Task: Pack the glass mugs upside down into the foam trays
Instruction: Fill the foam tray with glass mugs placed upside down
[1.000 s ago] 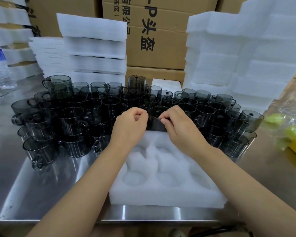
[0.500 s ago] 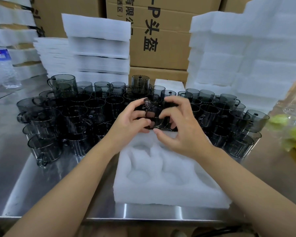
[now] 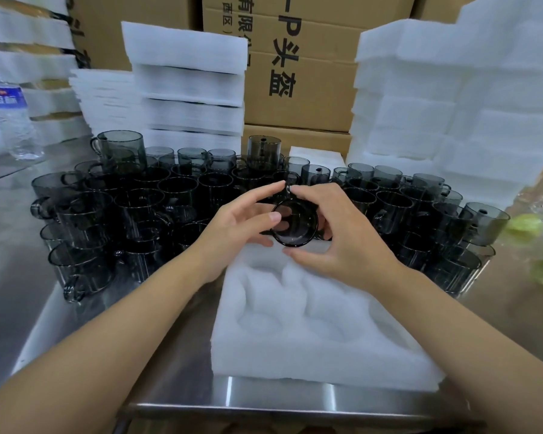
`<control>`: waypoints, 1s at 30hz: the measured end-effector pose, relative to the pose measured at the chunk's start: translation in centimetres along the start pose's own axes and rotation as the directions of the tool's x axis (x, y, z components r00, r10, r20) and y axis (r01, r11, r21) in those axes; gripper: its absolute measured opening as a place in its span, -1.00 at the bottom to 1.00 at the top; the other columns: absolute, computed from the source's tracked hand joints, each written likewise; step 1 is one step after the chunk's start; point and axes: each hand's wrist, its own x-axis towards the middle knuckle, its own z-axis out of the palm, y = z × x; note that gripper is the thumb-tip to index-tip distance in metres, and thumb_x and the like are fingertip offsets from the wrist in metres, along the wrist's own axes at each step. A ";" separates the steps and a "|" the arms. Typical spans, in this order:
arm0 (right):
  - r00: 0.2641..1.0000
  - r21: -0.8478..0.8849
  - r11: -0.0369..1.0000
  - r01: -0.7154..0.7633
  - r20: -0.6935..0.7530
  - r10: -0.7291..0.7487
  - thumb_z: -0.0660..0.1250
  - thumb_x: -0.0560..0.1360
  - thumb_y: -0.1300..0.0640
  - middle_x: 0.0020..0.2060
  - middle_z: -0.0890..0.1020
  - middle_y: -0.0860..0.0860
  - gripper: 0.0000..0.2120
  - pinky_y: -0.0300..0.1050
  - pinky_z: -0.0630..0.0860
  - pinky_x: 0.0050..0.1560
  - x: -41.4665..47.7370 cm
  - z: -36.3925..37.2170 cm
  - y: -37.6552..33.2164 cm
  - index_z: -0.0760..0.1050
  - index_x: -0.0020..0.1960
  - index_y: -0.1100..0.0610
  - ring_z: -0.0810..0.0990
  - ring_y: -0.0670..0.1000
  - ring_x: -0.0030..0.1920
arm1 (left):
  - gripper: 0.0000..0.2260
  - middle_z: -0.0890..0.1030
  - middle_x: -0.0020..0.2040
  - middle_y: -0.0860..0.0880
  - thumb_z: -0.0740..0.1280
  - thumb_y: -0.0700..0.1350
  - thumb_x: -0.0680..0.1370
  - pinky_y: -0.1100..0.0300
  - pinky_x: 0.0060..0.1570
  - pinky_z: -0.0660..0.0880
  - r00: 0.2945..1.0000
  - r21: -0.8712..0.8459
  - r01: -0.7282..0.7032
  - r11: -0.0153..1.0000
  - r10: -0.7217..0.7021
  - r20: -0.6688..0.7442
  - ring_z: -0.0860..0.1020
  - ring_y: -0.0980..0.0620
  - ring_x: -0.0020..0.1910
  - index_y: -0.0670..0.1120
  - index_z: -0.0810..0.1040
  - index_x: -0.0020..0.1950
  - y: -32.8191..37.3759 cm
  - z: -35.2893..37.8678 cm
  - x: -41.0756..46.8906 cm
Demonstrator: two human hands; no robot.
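Note:
One smoky glass mug (image 3: 295, 228) is held between both hands above the far edge of the white foam tray (image 3: 311, 349), its round base turned toward me. My left hand (image 3: 232, 228) grips its left side, thumb across the rim of the base and forefinger up at the handle. My right hand (image 3: 342, 233) curls round its right side, thumb underneath. The tray's moulded pockets hold no mugs. Several more dark glass mugs (image 3: 138, 211) stand upright in a wide cluster behind the tray, and more stand on the right (image 3: 436, 220).
The steel table (image 3: 16, 308) has its front edge just below the tray. Stacks of foam trays (image 3: 185, 86) stand behind, with a taller pile at the right (image 3: 452, 104), and cardboard boxes (image 3: 295, 57). A water bottle (image 3: 11, 114) stands far left; a yellow-green bag (image 3: 539, 245) lies right.
The mug has been turned in both hands from lying on its side to base toward me, and has moved slightly nearer the tray's far pockets.

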 end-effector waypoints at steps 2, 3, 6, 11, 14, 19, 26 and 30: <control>0.999 -0.059 0.998 0.035 -0.014 -0.036 0.50 0.31 0.09 0.29 0.30 -0.03 -0.26 -0.31 0.43 0.08 0.0 0.0 0.1 0.29 0.43 0.03 0.37 -0.18 0.21 | -0.72 0.68 0.00 0.04 0.30 -0.07 0.48 0.28 -0.28 0.53 1.000 -0.029 -0.017 0.999 0.016 -0.021 0.61 0.02 0.01 0.18 0.61 0.14 -0.1 0.1 0.1; 0.999 -0.067 0.997 0.044 -0.014 -0.045 0.48 0.31 0.08 0.33 0.27 0.01 -0.25 -0.26 0.40 0.20 0.0 -0.1 0.1 0.28 0.44 0.05 0.33 -0.10 0.30 | -0.75 0.69 -0.01 0.05 0.28 -0.05 0.48 0.29 -0.34 0.51 1.000 -0.050 -0.016 0.999 0.015 -0.027 0.61 0.04 -0.03 0.18 0.65 0.07 0.0 0.2 0.2; 0.999 -0.054 0.998 0.032 0.038 -0.030 0.44 0.33 0.00 0.31 0.34 0.00 -0.29 -0.24 0.24 0.34 0.0 -0.1 -0.3 0.29 0.42 0.07 0.33 0.01 0.30 | -0.77 0.69 -0.18 0.06 0.24 0.05 0.50 0.34 -0.44 0.46 1.000 -0.046 0.001 0.999 -0.002 -0.026 0.57 0.18 -0.31 0.15 0.71 -0.08 0.1 0.4 0.3; 0.997 -0.004 0.997 -0.073 0.022 0.073 0.56 0.26 -0.14 0.03 0.44 -0.09 -0.38 -0.32 0.32 0.04 0.0 -0.1 -0.2 0.39 0.19 0.03 0.38 -0.07 0.03 | -0.64 0.68 0.03 0.00 0.37 0.11 0.34 0.32 -0.34 0.47 0.998 0.023 -0.035 0.999 0.034 0.058 0.57 0.07 -0.14 0.09 0.60 0.11 0.3 -0.2 0.3; 0.979 0.084 0.977 -0.197 0.069 0.192 0.47 0.22 -0.32 -0.05 0.50 -0.24 -0.41 -0.41 0.36 -0.10 0.0 -0.1 -0.5 0.33 0.11 -0.12 0.46 -0.26 -0.05 | -0.52 0.65 0.13 0.03 0.43 0.04 0.27 0.25 -0.21 0.52 0.991 0.045 -0.035 0.998 0.028 0.133 0.59 0.06 -0.01 0.05 0.55 0.18 0.6 -0.7 0.4; 0.986 0.172 0.972 -0.161 0.065 0.152 0.29 0.42 -0.13 -0.22 0.65 -0.09 -0.44 -0.21 0.48 -0.15 -0.4 -0.4 -0.7 0.25 0.38 -0.10 0.57 -0.06 -0.24 | -0.66 0.68 0.00 0.01 0.38 0.02 0.36 0.27 -0.21 0.53 0.989 -0.009 0.040 0.999 -0.038 0.144 0.65 0.06 -0.10 0.04 0.59 0.13 0.5 -1.1 0.5; 0.999 0.097 0.995 0.039 0.018 -0.040 0.30 0.45 0.22 -0.12 0.70 0.04 -0.53 -0.02 0.55 -0.15 -0.7 -0.3 -0.9 0.40 0.36 0.07 0.62 0.10 -0.28 | -0.68 0.68 0.06 -0.10 0.38 0.04 0.38 0.20 -0.02 0.55 0.979 -0.011 0.065 0.998 -0.061 0.192 0.64 -0.01 0.04 0.03 0.65 0.10 0.7 -1.8 0.4; 0.996 0.028 0.996 0.079 -0.036 -0.078 0.36 0.45 0.19 -0.31 0.68 0.01 -0.79 -0.06 0.54 -0.25 -0.6 0.1 -1.2 0.61 0.06 0.21 0.63 -0.01 -0.32 | -0.53 0.67 0.06 0.09 0.48 0.07 0.22 0.24 0.10 0.48 0.977 0.133 0.060 0.989 -0.086 0.197 0.60 0.12 0.12 0.07 0.59 0.13 0.9 -2.0 0.4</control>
